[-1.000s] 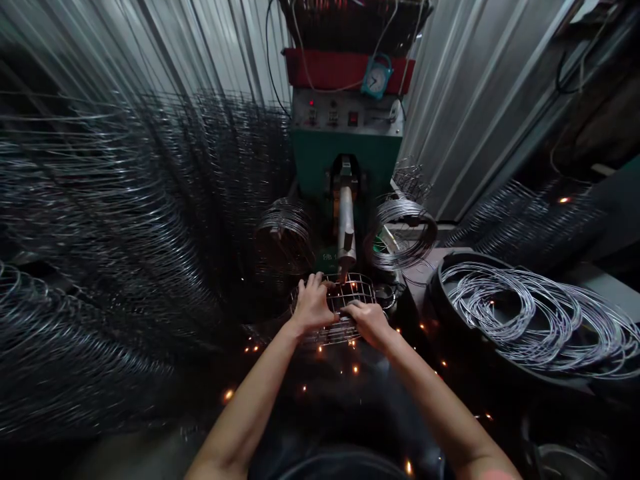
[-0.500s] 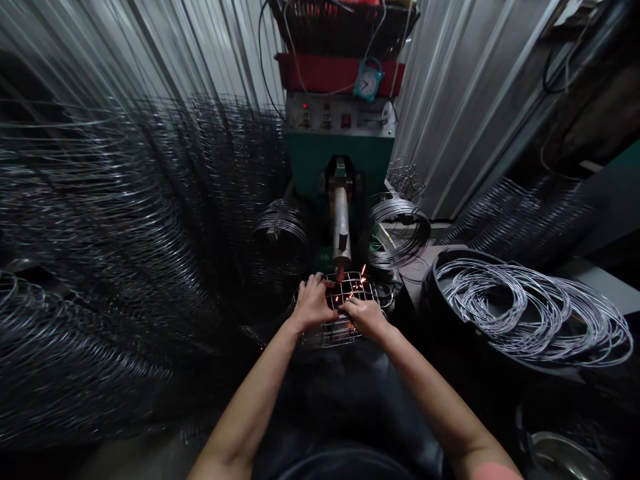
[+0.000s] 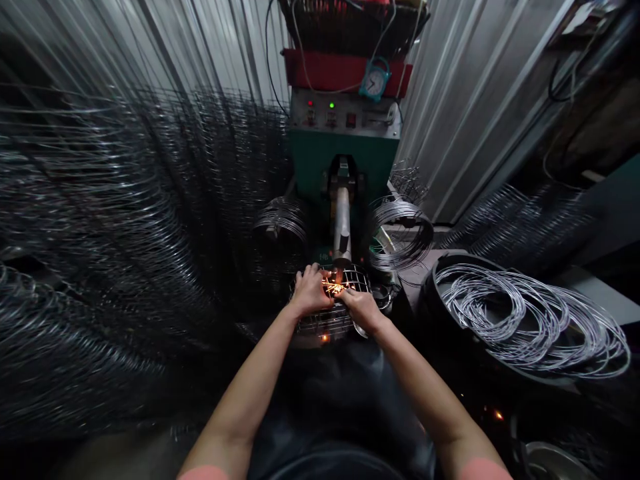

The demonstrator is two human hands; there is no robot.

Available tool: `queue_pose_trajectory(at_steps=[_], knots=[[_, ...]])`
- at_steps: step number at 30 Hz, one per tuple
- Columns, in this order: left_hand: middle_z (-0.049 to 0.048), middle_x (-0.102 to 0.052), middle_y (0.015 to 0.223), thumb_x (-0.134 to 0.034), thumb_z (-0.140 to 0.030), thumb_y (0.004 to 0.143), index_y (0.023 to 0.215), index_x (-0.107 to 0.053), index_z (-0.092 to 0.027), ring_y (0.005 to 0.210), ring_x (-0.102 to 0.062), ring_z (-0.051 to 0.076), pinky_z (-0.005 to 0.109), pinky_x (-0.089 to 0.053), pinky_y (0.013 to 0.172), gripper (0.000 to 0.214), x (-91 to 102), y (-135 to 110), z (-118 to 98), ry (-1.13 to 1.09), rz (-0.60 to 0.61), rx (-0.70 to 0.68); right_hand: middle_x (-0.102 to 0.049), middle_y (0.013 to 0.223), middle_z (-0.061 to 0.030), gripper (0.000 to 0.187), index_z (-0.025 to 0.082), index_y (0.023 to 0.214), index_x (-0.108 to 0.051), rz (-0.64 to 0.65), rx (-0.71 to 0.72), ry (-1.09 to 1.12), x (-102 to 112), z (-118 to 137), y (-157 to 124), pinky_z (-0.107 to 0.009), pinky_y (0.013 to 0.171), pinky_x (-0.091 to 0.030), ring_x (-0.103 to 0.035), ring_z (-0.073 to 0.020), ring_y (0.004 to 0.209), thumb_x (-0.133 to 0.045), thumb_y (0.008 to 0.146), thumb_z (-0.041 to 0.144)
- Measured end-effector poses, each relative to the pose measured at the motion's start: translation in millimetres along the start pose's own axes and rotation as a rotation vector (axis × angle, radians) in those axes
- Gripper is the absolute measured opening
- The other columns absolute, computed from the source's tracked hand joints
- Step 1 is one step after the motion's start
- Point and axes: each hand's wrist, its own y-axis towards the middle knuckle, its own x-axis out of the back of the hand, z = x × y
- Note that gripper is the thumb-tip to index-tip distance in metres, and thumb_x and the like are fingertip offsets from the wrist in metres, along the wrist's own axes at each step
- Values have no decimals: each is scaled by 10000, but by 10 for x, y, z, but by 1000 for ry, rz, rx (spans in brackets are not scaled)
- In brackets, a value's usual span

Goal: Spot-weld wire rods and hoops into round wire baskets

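Observation:
Both hands grip a round wire grid basket (image 3: 325, 327) beneath the electrode of a green spot welder (image 3: 345, 157). My left hand (image 3: 311, 292) is closed on its left side, thumb toward the middle. From the right, my right hand (image 3: 362, 308) pinches the grid near the weld point. Bright sparks (image 3: 334, 287) fly between the two hands, right under the electrode arm (image 3: 342, 227). Which wires the fingertips press on is partly hidden by the fingers and glare.
Tall stacks of wire frames (image 3: 125, 220) fill the left side. Wire ring coils (image 3: 403, 230) hang beside the machine. A black tub (image 3: 430, 293) of loose wire rings (image 3: 530, 313) stands at right. A small blue clock (image 3: 375, 80) hangs above the control panel (image 3: 320, 119).
A green lamp has lit on the panel. Sparks are brighter and gathered under the electrode. Both hands and the basket have shifted slightly, and the view has moved a little.

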Motion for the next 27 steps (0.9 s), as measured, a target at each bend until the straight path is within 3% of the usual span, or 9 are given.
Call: queue_pose_trajectory(at_steps=[5,8,10,13,17,21,24,27], knots=[[154,-445,1293,-708,-343,561,1100,-550,-190,1245,-384,331,524,-305,1031,583,-17,-20,-8,3,-19,3,-611,1178,-85,325,232,1191,-581,-76,-6,27,-49,-3,-49,-262,773,-473,-636,-179,907,-444,904,167],[159,-396,1349,-735,-358,542,1129,-533,-195,1287,-332,342,552,-248,1060,642,-6,-7,-17,12,-19,25,-586,1205,-97,346,215,1203,-570,-241,-54,197,-108,28,-209,-268,811,-477,-621,-187,957,-512,863,191],[165,-381,1367,-754,-370,529,1138,-526,-190,1299,-316,346,558,-238,1063,675,-2,41,3,3,-18,42,-620,1123,-98,310,187,1142,-591,-375,-104,426,-200,47,-349,-282,839,-473,-609,-193,972,-545,841,246],[170,-417,1334,-760,-386,528,1135,-527,-171,1264,-360,340,543,-287,1037,685,-6,147,60,-22,-24,84,-660,926,-72,263,168,978,-618,-446,-273,866,-409,36,-556,-296,775,-491,-619,-193,871,-579,797,355],[161,-483,1244,-735,-437,548,1093,-549,-159,1171,-439,340,535,-348,984,639,-39,273,101,-35,-54,118,-602,686,-3,356,165,925,-595,-372,-668,1383,-705,-44,-836,-233,489,-436,-550,-128,546,-591,723,458],[158,-501,1221,-723,-439,565,1088,-547,-172,1173,-448,339,534,-341,990,613,-35,322,94,-30,-41,127,-587,658,25,430,182,961,-576,-464,-839,1617,-972,-88,-1203,-201,453,-409,-527,-101,506,-693,632,434],[178,-359,1396,-714,-488,586,1213,-470,-197,1325,-289,351,596,-219,1049,733,34,239,212,-101,42,103,-593,653,11,401,188,881,-574,-452,-988,1771,-1149,-156,-1468,-186,401,-378,-534,-109,495,-751,575,376],[188,-136,1513,-738,-500,576,1387,-254,-235,1401,-79,352,644,-93,1058,981,41,1,484,-205,81,104,-577,635,3,330,193,796,-572,-442,-1043,1974,-1216,-340,-1600,-157,348,-311,-534,-112,490,-759,558,325]])
